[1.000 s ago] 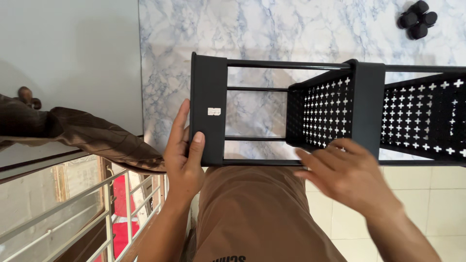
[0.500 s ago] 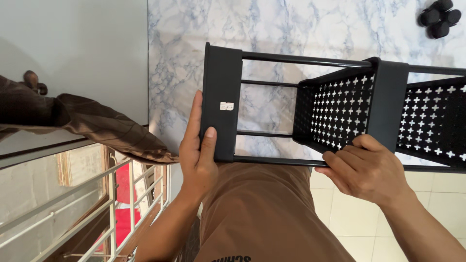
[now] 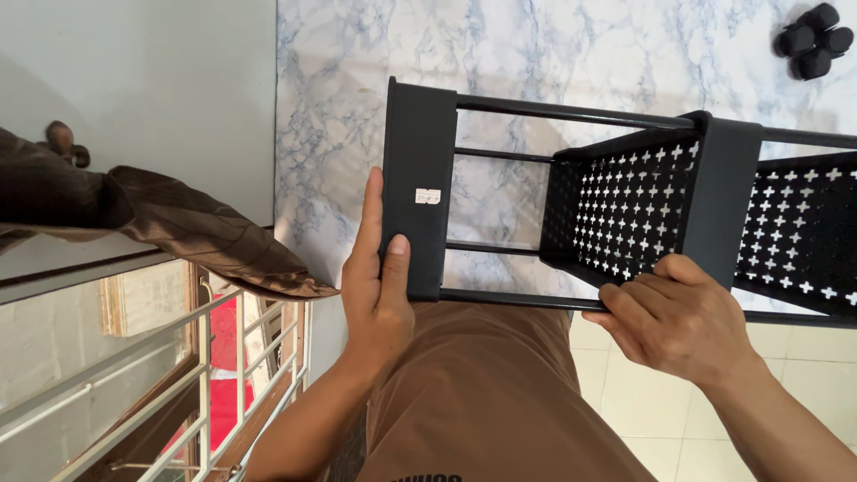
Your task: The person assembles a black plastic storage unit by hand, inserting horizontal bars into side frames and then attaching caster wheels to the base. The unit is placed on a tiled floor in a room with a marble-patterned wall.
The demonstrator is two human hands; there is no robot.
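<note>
A black metal shelf rack (image 3: pixel 500 156) lies on its side across a marble-patterned surface, in front of my brown-trousered lap. It has thin rods and perforated baskets (image 3: pixel 625 214) with cross-shaped holes. My left hand (image 3: pixel 377 277) grips the solid black end panel (image 3: pixel 420 161), thumb on its face near a small white sticker. My right hand (image 3: pixel 678 317) is closed around the lower rod and the basket's edge beside a black upright post (image 3: pixel 728 187).
Several small black caps (image 3: pixel 814 37) lie at the top right on the marble surface (image 3: pixel 553 54). Brown cloth (image 3: pixel 178 228) hangs at the left over a white railing (image 3: pixel 205 375). Pale floor tiles (image 3: pixel 625 402) show under my right arm.
The rack sits a little further right and lower in view than a second ago. My right hand has closed around the lower rod. My left hand keeps its grip on the end panel.
</note>
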